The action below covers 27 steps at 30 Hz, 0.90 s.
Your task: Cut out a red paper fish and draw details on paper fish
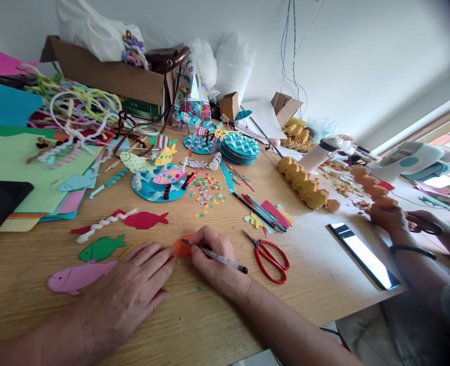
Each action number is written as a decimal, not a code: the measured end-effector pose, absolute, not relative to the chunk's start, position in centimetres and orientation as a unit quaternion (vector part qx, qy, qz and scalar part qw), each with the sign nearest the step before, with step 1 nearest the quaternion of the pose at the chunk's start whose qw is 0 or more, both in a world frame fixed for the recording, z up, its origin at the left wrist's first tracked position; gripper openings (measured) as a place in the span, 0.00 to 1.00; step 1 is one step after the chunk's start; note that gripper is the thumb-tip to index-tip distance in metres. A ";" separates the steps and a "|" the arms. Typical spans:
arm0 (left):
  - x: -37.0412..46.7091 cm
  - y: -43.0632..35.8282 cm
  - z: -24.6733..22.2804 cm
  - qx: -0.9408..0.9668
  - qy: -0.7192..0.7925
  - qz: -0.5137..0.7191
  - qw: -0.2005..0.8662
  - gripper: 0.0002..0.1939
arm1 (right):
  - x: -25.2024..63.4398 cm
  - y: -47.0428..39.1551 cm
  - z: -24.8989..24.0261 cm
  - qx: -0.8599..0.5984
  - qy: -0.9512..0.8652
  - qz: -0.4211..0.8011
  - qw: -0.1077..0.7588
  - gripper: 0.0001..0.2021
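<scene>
My right hand (214,256) is closed round a black pen (227,262), its tip on an orange paper fish (184,247). Flat on the table, my left hand (137,284) has its fingers over the left end of that fish. Left of it lie a pink-purple fish (78,276), a green fish (101,248) and a red fish (147,220) beside a white twisted strip (106,225). Part of a yellow piece shows behind my left fingers. Red-handled scissors (268,255) lie right of my right hand.
Paper dots (207,193), pens (261,211) and a blue fish-decorated disc (159,188) lie farther back. At the right, a phone (364,256) lies near another person's hands (390,221), which hold scissors and orange egg carton (369,185). Coloured paper (22,168) covers the left.
</scene>
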<state>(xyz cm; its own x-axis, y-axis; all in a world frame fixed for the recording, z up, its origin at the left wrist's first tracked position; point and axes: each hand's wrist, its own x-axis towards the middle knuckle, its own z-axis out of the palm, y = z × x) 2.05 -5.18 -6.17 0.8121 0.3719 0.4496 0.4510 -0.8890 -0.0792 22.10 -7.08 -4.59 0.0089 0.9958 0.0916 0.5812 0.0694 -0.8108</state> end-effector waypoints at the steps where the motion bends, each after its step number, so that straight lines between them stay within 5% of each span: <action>1: 2.1 -5.2 -6.2 -0.947 -0.218 -0.217 0.092 0.18 | 22.1 -7.1 -4.6 -0.615 -0.641 0.292 0.354 0.06; 27: 2.0 -5.2 -6.1 -0.949 -0.229 -0.205 0.062 0.18 | 22.4 -7.2 -4.7 -0.612 -0.625 0.301 0.380 0.02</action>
